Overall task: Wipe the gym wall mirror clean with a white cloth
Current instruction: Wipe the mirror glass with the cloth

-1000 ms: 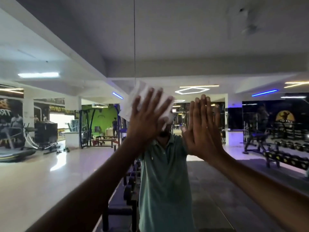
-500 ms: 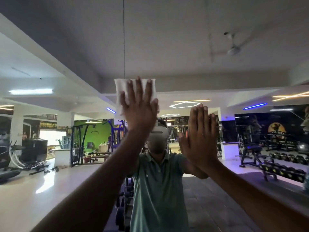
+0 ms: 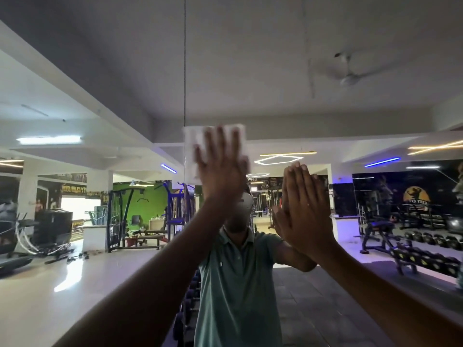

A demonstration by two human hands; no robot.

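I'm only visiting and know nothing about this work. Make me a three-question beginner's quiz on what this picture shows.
1. True or false: the white cloth is pressed to the mirror under the left hand.
2. Which is the right hand doing? A) gripping a spray bottle B) resting flat on the glass with straight fingers C) hanging at the person's side
3. Fill in: the thin dark vertical seam in the mirror runs down to the cloth's ____ edge.

Key: 1 true; 2 B; 3 left.
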